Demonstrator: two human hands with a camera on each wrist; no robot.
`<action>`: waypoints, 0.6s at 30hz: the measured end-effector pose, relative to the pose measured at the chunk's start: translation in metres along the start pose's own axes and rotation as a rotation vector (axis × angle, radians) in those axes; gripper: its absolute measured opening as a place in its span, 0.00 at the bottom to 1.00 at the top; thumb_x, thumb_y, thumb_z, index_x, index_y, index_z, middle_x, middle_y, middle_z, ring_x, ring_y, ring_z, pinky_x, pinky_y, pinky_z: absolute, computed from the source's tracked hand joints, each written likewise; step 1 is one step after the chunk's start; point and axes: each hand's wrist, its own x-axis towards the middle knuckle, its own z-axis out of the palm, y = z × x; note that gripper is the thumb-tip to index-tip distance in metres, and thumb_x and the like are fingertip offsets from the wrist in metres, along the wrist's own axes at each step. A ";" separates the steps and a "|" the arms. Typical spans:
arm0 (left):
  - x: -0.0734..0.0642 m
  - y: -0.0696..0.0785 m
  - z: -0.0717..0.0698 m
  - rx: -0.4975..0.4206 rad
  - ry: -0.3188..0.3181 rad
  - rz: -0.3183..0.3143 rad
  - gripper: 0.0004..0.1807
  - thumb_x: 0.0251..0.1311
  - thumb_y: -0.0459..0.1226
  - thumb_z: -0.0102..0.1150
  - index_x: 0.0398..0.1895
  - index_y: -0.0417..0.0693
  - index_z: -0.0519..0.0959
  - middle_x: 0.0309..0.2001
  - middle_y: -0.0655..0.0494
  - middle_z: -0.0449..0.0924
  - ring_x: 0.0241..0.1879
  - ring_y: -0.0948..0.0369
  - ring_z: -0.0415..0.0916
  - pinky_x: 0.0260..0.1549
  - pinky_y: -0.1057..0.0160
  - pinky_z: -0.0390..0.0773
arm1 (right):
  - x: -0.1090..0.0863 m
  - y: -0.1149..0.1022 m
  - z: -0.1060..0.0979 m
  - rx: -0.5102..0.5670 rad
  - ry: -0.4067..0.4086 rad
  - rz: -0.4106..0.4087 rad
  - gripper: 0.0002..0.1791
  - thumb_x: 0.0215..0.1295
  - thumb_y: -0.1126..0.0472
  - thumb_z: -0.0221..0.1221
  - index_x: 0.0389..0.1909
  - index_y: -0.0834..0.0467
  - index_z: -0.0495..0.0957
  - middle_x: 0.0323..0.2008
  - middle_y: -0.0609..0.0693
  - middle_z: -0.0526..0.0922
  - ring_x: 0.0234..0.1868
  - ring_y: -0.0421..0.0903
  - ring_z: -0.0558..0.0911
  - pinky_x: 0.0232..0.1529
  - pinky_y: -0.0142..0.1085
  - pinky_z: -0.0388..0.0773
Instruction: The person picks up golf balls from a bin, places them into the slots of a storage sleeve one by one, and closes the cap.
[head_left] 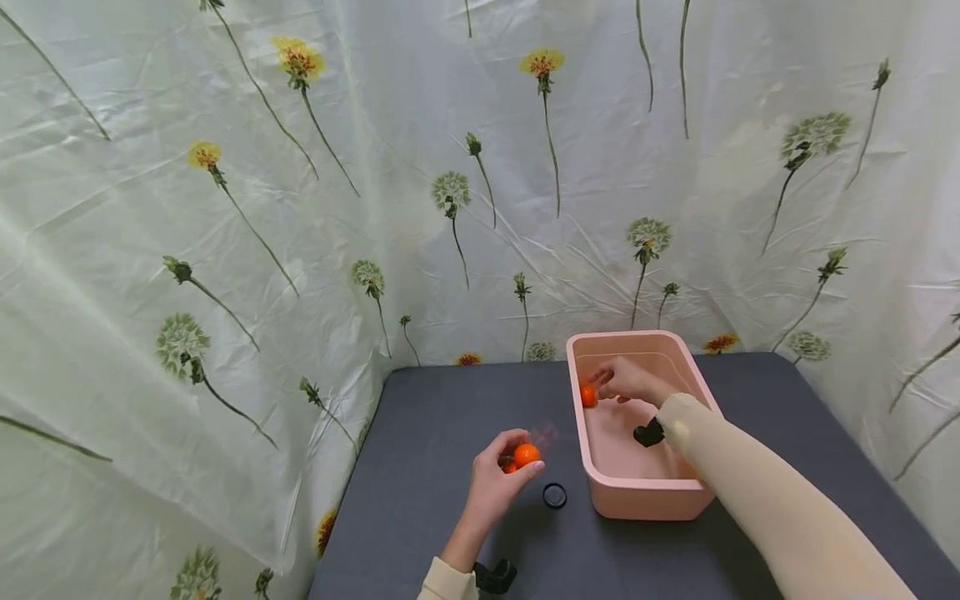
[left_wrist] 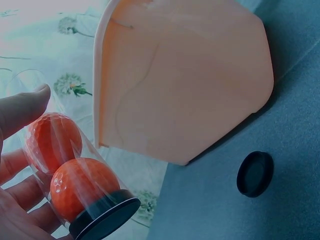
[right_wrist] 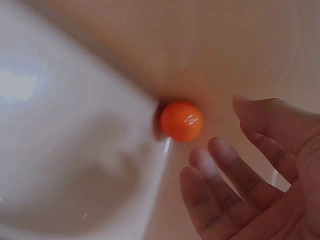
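My left hand point(head_left: 487, 483) grips a clear plastic tube point(left_wrist: 92, 150) beside the pink bin. Two orange golf balls point(left_wrist: 82, 187) sit inside the tube, and a black cap closes its lower end in the left wrist view. My right hand point(head_left: 633, 382) is down inside the pink bin point(head_left: 652, 483), its fingers spread and loosely bent. Another orange golf ball point(right_wrist: 181, 121) lies in a corner of the bin, a short gap from the fingertips in the right wrist view. Nothing is in the right hand.
A round black cap point(head_left: 554, 497) lies on the dark grey table point(head_left: 465, 408), between my left hand and the bin. Behind the table hangs a pale curtain point(head_left: 420, 208) printed with dandelions, close to the bin's far end.
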 end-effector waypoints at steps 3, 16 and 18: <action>-0.001 -0.002 -0.002 -0.002 -0.002 0.001 0.24 0.56 0.45 0.75 0.56 0.55 0.80 0.49 0.61 0.82 0.45 0.59 0.78 0.45 0.64 0.81 | 0.002 0.005 0.002 -0.038 -0.047 0.061 0.26 0.62 0.72 0.62 0.62 0.70 0.74 0.39 0.64 0.83 0.32 0.56 0.78 0.34 0.52 0.80; 0.001 -0.003 -0.006 -0.014 -0.006 -0.010 0.24 0.55 0.46 0.76 0.55 0.64 0.80 0.50 0.63 0.81 0.46 0.60 0.78 0.45 0.64 0.81 | 0.008 0.013 0.006 -0.129 -0.217 0.257 0.39 0.63 0.66 0.64 0.75 0.58 0.62 0.39 0.58 0.72 0.29 0.51 0.68 0.36 0.48 0.75; 0.001 -0.002 -0.007 -0.021 -0.011 -0.013 0.24 0.55 0.46 0.76 0.55 0.65 0.80 0.50 0.64 0.81 0.46 0.60 0.78 0.45 0.64 0.81 | 0.009 0.015 0.008 -0.129 -0.197 0.226 0.34 0.63 0.69 0.62 0.71 0.61 0.67 0.38 0.59 0.74 0.27 0.51 0.69 0.31 0.46 0.74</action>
